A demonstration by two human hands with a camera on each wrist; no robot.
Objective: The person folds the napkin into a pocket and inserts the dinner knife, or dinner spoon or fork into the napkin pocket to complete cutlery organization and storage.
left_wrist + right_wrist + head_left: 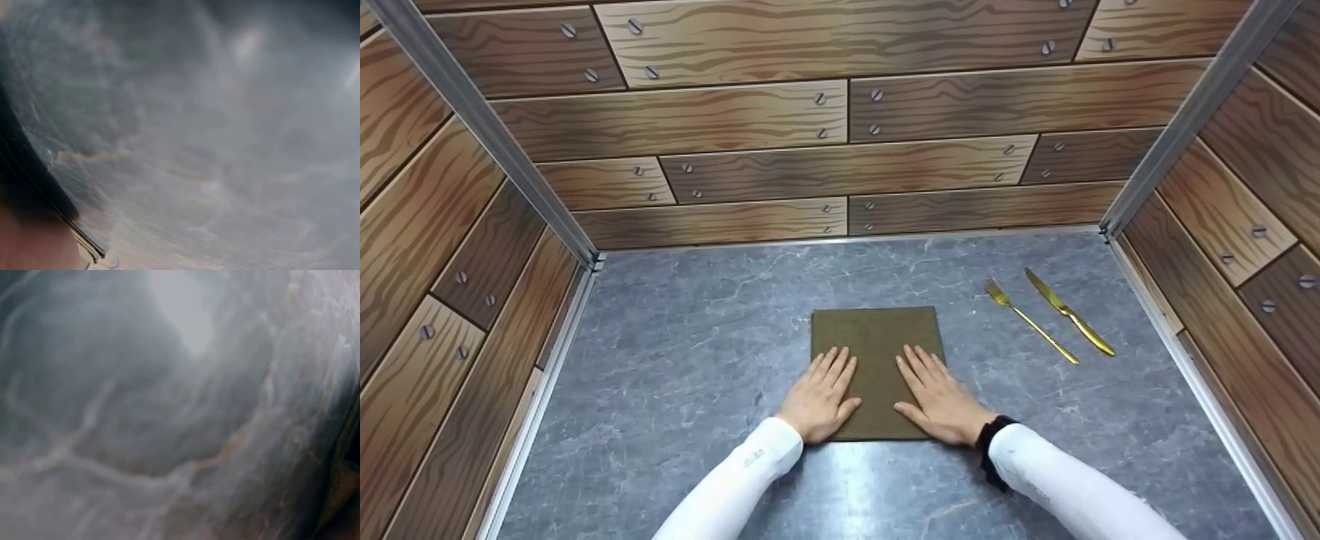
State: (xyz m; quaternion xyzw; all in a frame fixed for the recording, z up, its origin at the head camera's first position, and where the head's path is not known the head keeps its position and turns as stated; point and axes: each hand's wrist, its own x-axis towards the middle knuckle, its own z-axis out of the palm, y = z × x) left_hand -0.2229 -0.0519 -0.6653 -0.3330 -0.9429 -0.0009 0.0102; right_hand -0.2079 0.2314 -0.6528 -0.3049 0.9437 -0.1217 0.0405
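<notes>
A folded olive-brown cloth [877, 330] lies flat on the grey marbled tabletop, in the middle of the head view. My left hand [819, 399] rests on its left side, fingers straight and pointing away from me. On the right side lies my right hand [943, 403], palm down with straight fingers; a black band circles that wrist. Bare cloth shows between the two hands. In the left wrist view, the stacked cloth edge [87, 246] shows beside blurred skin of the left hand [34, 247]. The right wrist view has a dark cloth fold [340, 486] at its right edge.
To the right of the cloth lie a gold fork [1033, 324] and a gold knife [1071, 313], side by side and slanted. Wood-patterned panels [780, 172] wall in the tabletop [682, 330] at the back and both sides, with metal rails [1207, 405] along the edges.
</notes>
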